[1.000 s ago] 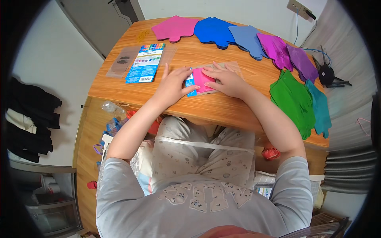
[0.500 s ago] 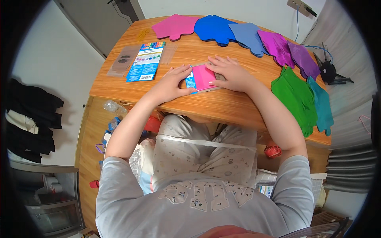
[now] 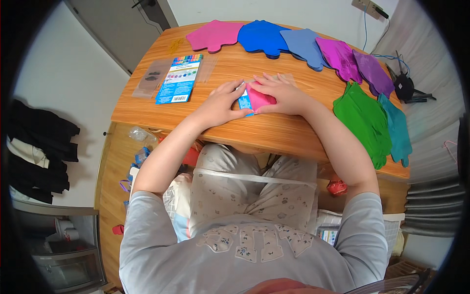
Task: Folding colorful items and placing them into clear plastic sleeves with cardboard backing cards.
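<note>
- Flat on the wooden table (image 3: 293, 131), near the edge by the lap: a pink packet (image 3: 260, 99) with a blue card (image 3: 246, 103) at its left end.
- Right between the two hands and partly under both, with no gap to cross. On the blue card end, the left hand (image 3: 221, 104); over more of the pink part, the right hand (image 3: 281, 95). Hard to call either one nearer.
- Long side seemingly from left to right, right end a bit farther off. Cannot tell for sure, with both ends under fingers.
- On both hands: palms down, thumbs spread wide from the fingers, no pinch to see. Cannot tell how hard the push is.
- To the left on the table: blue and white cards (image 3: 178, 81), and beside them clear bags (image 3: 147, 81).
- Along the far side and round to the right: a pink stack (image 3: 215, 36), a blue stack (image 3: 264, 38), a grey-blue stack, two purple ones, then a green stack (image 3: 361, 125) and a teal stack (image 3: 394, 130).
- Around the room: a grey door (image 3: 115, 29) far left, dark clothes (image 3: 39, 171) below it, a black stand (image 3: 403, 88) past the right side of the table.
</note>
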`<state>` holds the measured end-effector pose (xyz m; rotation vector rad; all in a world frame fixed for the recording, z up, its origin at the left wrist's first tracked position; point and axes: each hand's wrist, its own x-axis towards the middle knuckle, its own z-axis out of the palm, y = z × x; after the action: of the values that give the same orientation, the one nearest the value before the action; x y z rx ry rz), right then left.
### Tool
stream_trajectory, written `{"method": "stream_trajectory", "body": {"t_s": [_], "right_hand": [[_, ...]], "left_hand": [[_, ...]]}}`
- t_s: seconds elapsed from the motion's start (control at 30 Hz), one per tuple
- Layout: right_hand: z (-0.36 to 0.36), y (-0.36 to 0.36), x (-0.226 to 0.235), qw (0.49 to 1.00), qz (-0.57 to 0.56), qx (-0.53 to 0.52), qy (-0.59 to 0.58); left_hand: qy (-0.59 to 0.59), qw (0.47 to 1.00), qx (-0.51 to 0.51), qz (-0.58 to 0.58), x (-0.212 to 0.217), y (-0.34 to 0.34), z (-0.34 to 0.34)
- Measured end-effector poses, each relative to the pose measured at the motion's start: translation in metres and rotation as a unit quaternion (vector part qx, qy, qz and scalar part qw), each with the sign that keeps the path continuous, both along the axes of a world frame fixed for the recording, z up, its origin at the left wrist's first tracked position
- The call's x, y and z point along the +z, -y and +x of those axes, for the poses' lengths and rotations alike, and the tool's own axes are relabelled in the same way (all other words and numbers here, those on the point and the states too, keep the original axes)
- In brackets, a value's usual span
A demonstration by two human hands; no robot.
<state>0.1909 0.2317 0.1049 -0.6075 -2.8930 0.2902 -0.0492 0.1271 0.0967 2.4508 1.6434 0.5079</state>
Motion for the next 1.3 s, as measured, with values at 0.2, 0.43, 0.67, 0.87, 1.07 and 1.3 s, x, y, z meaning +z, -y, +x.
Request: {"method": "stream_trajectory", "body": {"t_s": [0.2,0.43,0.67,0.87,1.07,1.3], "right_hand": [[0.002,-0.005,-0.002,1.000,-0.003,0.008,0.012],[0.001,-0.003,-0.001,1.000,-0.017,0.006,0.012],[0.002,0.003,0.006,0.999,0.010,-0.005,0.037],[0.002,-0.005,-0.008,1.000,-0.013,0.003,-0.006],[0.002,-0.009,-0.011,0.999,-0.027,0.011,-0.019],[0.003,-0.004,-0.003,1.000,-0.023,0.006,-0.006]], "left_hand": [[-0.013,1.000,-0.012,-0.013,0.000,-0.003,-0.002],[-0.026,1.000,0.008,-0.008,-0.004,-0.005,0.002],[-0.041,0.999,-0.021,0.010,0.001,-0.009,0.000],[-0.013,0.999,-0.035,-0.017,0.005,-0.012,-0.005],[-0.007,0.999,-0.030,-0.010,0.001,-0.013,-0.005],[-0.033,0.999,0.012,-0.007,-0.004,-0.012,0.005]]}}
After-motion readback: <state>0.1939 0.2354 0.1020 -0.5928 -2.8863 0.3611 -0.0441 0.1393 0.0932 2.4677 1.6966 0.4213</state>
